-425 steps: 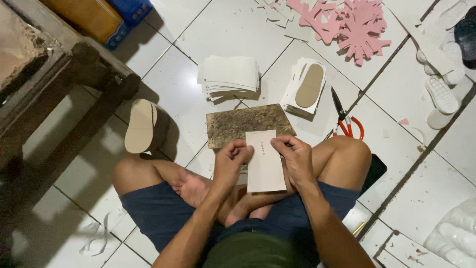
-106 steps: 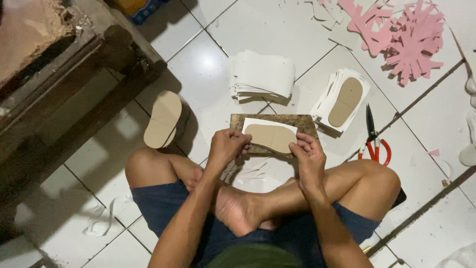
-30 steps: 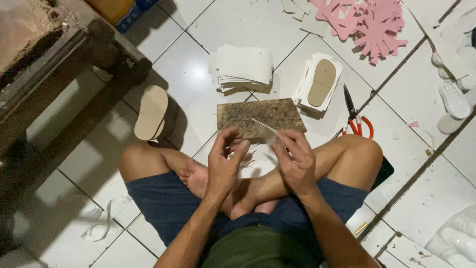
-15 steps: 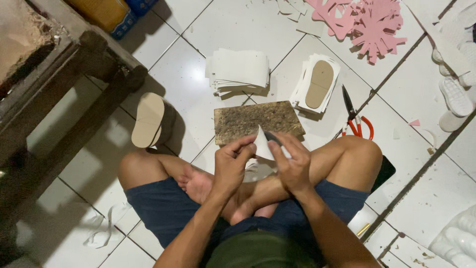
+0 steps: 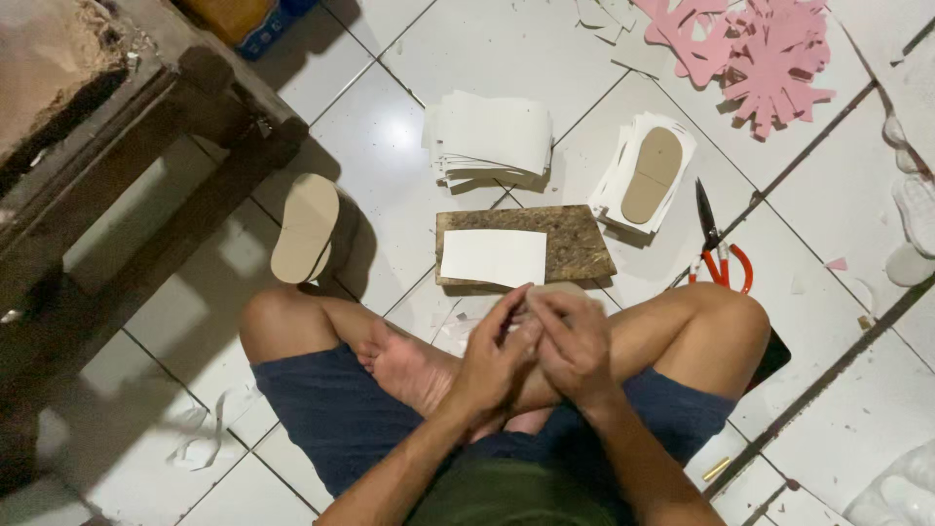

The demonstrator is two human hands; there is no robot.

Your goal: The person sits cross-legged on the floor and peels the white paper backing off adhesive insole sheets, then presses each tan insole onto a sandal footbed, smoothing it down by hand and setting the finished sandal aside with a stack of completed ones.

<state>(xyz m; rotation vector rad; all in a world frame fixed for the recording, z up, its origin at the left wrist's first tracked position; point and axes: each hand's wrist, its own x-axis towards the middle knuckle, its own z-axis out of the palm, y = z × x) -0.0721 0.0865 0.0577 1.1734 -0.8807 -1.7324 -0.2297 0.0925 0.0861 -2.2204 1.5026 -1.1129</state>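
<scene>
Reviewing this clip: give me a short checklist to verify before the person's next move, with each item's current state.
1. Both hands on the piece: left hand and right hand meet at a tan piece over the lap: ok.
2. Grip on the piece: mostly hidden by fingers: cannot tell.
3. White sheet lying flat on the board: ok.
4. Scissors away from both hands, on the floor to the right: ok.
5. Sheet stack beyond the board: ok.

Tiled floor [image 5: 545, 58] strewn with craft supplies.
Scissors [image 5: 719, 248] with orange handles, stack of white sheets [image 5: 492, 136], pink foam offcuts [image 5: 755, 49], tan sole [image 5: 305, 229], dark wooden bench [image 5: 127, 146].
</scene>
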